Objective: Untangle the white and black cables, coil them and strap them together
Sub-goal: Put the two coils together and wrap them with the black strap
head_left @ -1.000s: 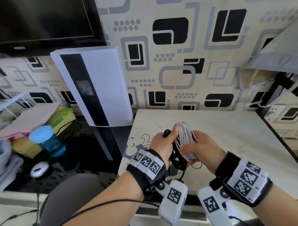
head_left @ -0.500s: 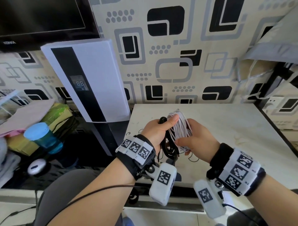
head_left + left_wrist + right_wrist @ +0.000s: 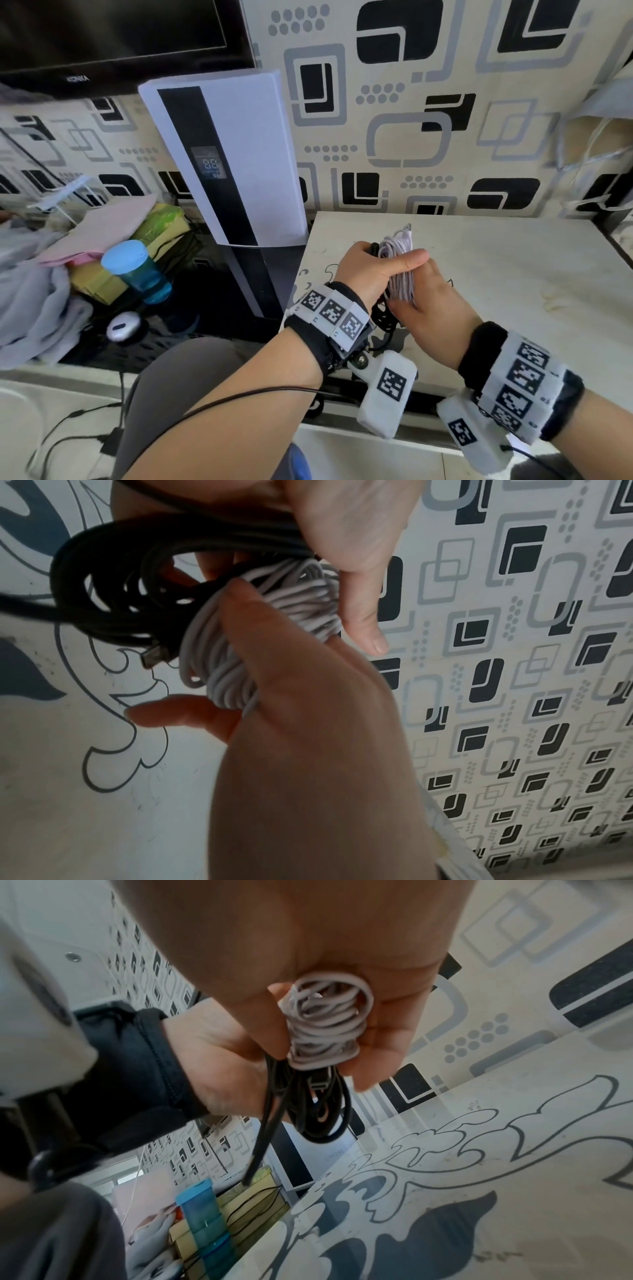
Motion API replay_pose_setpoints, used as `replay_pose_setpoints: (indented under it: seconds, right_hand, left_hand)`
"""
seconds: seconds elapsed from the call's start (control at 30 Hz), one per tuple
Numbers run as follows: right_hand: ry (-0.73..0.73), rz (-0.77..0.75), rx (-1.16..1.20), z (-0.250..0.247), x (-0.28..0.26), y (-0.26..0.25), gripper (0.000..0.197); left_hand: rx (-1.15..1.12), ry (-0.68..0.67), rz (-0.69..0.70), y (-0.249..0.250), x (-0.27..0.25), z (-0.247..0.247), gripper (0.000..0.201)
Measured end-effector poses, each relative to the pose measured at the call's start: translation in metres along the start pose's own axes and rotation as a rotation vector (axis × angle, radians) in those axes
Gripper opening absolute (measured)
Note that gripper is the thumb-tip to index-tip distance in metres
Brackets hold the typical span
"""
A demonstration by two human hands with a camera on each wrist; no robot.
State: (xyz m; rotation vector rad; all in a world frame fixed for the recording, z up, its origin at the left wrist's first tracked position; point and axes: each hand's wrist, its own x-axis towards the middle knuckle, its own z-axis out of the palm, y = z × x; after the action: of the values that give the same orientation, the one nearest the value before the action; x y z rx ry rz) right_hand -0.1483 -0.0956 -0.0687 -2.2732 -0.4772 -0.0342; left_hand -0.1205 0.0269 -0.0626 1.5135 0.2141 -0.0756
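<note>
White cable [image 3: 399, 270] coil inside left hand [image 3: 368, 270] fingers [image 3: 359, 610], black cable [image 3: 113, 588] apparently alongside

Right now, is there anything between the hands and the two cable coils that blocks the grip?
Nothing visible does. The left hand already grips the white cable and the black cable together, its thumb across the white coil. The right hand holds the same bundle from the other side.
</note>
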Motion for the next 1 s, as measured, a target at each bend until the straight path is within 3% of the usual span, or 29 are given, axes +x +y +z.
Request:
replay_pose_setpoints:
  seconds: [0.1, 0.27, 0.4, 0.5, 0.63, 0.77, 0.83, 0.93, 1.0]
  right_hand:
    - [-0.067, 0.011, 0.01, 0.002, -0.003, -0.005, 0.065]
    - [-0.151, 0.012, 0.184, -0.001, -0.005, -0.009, 0.078]
    - [-0.178, -0.007, 0.149, 0.002, -0.008, -0.007, 0.081]
    - [-0.18, -0.006, 0.202, 0.001, -0.01, -0.007, 0.071]
    - [-0.192, 0.006, 0.366, -0.004, -0.01, -0.008, 0.059]
    - [-0.204, -0.024, 0.446, -0.008, -0.009, -0.006, 0.06]
    - [-0.187, 0.011, 0.576, -0.018, -0.005, -0.007, 0.052]
    - [-0.038, 0.121, 0.603, -0.042, 0.007, -0.002, 0.025]
    - [0.111, 0.161, 0.519, -0.053, 0.014, 0.007, 0.023]
  left_hand:
    - [0.006, -0.006, 0.013, 0.002, -0.004, -0.006, 0.057]
    - [0.005, -0.009, 0.044, 0.001, -0.006, -0.012, 0.054]
    - [0.031, 0.027, 0.061, -0.002, -0.004, -0.014, 0.038]
    - [0.027, 0.024, 0.069, -0.004, -0.005, -0.014, 0.039]
    - [-0.05, -0.011, 0.031, -0.003, -0.002, -0.014, 0.011]
    - [-0.095, 0.008, 0.02, -0.004, 0.003, -0.015, 0.009]
    - [-0.121, -0.005, 0.013, -0.004, 0.004, -0.017, 0.019]
    - [-0.151, -0.115, 0.008, 0.001, 0.004, -0.018, 0.018]
    - [-0.171, -0.226, 0.014, 0.005, 0.002, -0.018, 0.013]
